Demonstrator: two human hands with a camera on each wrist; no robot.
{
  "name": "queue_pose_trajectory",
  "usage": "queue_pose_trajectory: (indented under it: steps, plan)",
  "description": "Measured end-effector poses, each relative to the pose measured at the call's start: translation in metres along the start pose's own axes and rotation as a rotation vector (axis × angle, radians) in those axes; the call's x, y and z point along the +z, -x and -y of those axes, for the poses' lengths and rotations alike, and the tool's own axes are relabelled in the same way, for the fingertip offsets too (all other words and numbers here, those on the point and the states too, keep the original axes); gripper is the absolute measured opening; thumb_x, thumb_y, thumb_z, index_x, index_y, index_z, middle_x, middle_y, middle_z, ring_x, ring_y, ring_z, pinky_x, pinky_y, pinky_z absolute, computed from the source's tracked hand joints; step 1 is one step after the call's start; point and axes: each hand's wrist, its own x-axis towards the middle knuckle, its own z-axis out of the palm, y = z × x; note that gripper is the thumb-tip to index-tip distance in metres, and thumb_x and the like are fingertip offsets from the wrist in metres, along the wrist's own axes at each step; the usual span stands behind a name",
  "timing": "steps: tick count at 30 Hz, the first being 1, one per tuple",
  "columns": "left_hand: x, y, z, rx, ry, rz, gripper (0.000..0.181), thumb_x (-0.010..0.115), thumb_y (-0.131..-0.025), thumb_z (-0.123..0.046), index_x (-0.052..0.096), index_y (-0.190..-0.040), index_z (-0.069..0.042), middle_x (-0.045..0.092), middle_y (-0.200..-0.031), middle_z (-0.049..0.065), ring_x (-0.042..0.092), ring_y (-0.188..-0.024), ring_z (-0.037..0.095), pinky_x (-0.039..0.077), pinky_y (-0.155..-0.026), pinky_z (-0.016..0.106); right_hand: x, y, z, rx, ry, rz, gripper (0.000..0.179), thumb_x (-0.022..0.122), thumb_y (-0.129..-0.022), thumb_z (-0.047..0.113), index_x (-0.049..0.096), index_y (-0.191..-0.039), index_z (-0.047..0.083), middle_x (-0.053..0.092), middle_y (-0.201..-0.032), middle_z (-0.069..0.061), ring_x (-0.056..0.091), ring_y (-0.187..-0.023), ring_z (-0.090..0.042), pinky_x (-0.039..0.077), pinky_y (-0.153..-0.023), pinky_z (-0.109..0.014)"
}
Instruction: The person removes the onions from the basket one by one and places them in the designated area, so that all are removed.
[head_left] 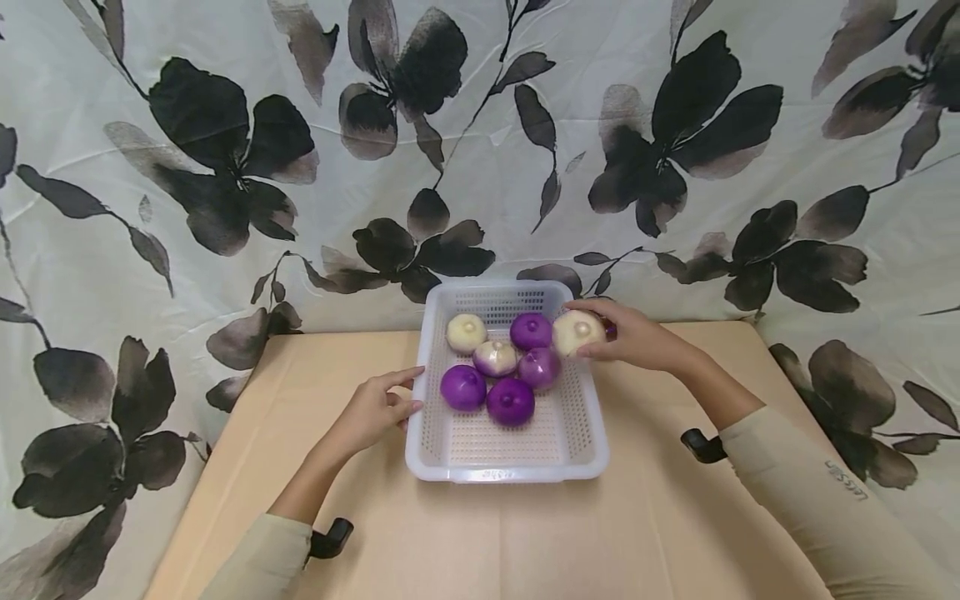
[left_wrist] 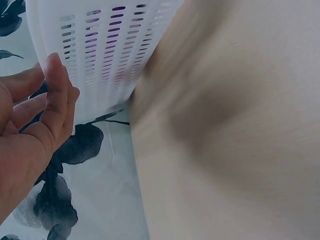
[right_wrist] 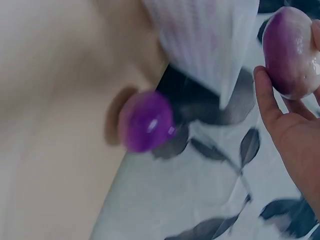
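A white plastic basket (head_left: 517, 472) holds several glossy onions. Purple ones, such as the front onion (head_left: 511, 402), lie among a pale onion (head_left: 467, 333) and a white-and-purple one (head_left: 495, 359). Over the basket's right rim, my right hand (head_left: 637, 335) grips another onion (head_left: 576, 332), pale on top. That onion (right_wrist: 291, 52) shows a purple side in the right wrist view. My left hand (head_left: 375, 410) touches the basket's left side with its fingertips. In the left wrist view, the fingers (left_wrist: 56, 85) rest against the slotted wall (left_wrist: 102, 55).
One purple onion (right_wrist: 146, 121) sits outside the basket near the table's far edge, mostly hidden behind my right hand in the head view. The tan tabletop (head_left: 480, 542) meets a hanging floral cloth (head_left: 517, 208) at the back and sides.
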Motion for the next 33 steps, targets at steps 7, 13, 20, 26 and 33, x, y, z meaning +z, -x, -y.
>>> queue_pose_trajectory:
  steps: [7,13,20,26,33]
  plan:
    - [-0.001,0.001,0.000,0.006,0.029,0.006,0.058,0.069,-0.096,0.001,0.048,-0.150,0.004,0.058,-0.130,0.029,0.066,-0.067,0.017,0.062,-0.063,0.035,-0.020,0.008,-0.025,0.073,0.005,-0.113,0.077,0.083,-0.090,0.020,0.044,-0.155,0.009,0.053,-0.145,-0.020,0.064,-0.113,-0.035,0.055,-0.083,-0.021]
    - [0.001,0.001,0.000,0.014,0.029,0.010,0.060,0.069,-0.096,0.001,0.047,-0.150,0.006,0.058,-0.130,0.029,0.066,-0.067,0.017,0.060,-0.060,0.030,-0.034,0.016,-0.049,0.164,0.022,-0.193,0.080,0.080,-0.092,0.026,0.038,-0.159,0.011,0.046,-0.153,-0.021,0.064,-0.120,-0.043,0.053,-0.083,-0.018]
    - [0.001,0.000,-0.002,-0.004,0.030,0.003,0.059,0.069,-0.096,0.000,0.048,-0.150,0.004,0.058,-0.132,0.028,0.066,-0.067,0.017,0.060,-0.061,0.031,-0.044,0.023,-0.078,0.255,0.028,-0.294,0.083,0.075,-0.096,0.032,0.029,-0.163,0.010,0.043,-0.152,-0.028,0.060,-0.115,-0.043,0.050,-0.076,-0.016]
    - [0.002,-0.001,-0.001,0.000,0.012,0.008,0.059,0.068,-0.096,0.001,0.047,-0.151,0.004,0.058,-0.131,0.029,0.067,-0.067,0.015,0.062,-0.064,0.036,-0.047,0.030,-0.099,0.324,0.030,-0.328,0.082,0.069,-0.100,0.034,0.025,-0.162,0.003,0.037,-0.156,-0.034,0.046,-0.131,-0.048,0.049,-0.100,-0.049]
    - [0.002,0.002,-0.001,-0.022,-0.020,-0.008,0.059,0.069,-0.095,0.001,0.049,-0.151,0.002,0.059,-0.130,0.026,0.067,-0.066,0.015,0.063,-0.066,0.043,-0.043,0.031,-0.119,0.380,-0.010,-0.368,0.085,0.069,-0.100,0.031,0.022,-0.160,-0.006,0.028,-0.159,-0.038,0.029,-0.146,-0.055,0.028,-0.120,-0.068]
